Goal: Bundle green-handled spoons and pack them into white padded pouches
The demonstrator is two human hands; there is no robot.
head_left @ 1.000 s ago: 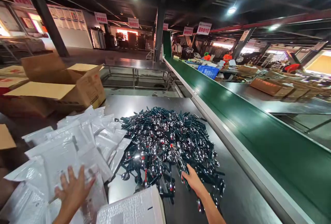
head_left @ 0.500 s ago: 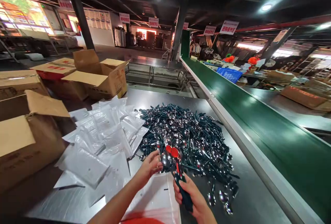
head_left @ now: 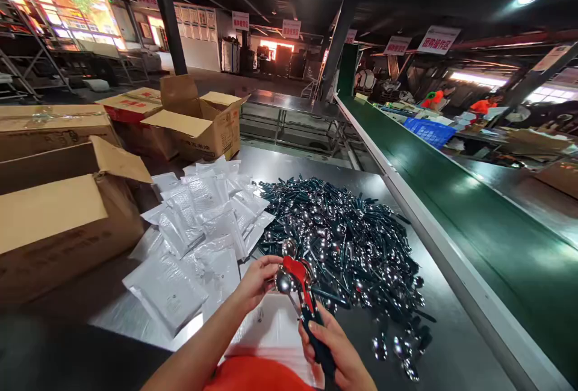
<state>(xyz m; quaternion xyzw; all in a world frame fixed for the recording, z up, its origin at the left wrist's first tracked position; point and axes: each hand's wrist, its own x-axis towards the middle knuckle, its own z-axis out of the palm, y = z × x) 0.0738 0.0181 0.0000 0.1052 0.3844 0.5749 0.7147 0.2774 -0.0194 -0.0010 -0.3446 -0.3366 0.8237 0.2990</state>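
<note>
My right hand (head_left: 332,343) is closed round the dark handles of several spoons (head_left: 293,273), whose shiny bowls and red reflections point up and left. Beside those bowls is my left hand (head_left: 259,279), fingers curled and touching the edge of one bowl; its grip is partly hidden. A large heap of dark-handled metal spoons (head_left: 343,228) spreads beyond both hands. Below them, near my body, lies a white padded bag (head_left: 275,325). More white padded bags (head_left: 203,216) are piled to the left of the heap.
Open cardboard boxes (head_left: 58,210) stand at the left, another (head_left: 203,123) behind the bags. A green conveyor (head_left: 442,174) with a pale rail runs along the right of the metal table (head_left: 451,331). Beyond it are a blue basket (head_left: 428,132) and people in orange.
The view has turned left, shifting the surroundings rightward. My left hand has come closer against the spoon bowls, its fingers more curled. My right hand still grips the handles.
</note>
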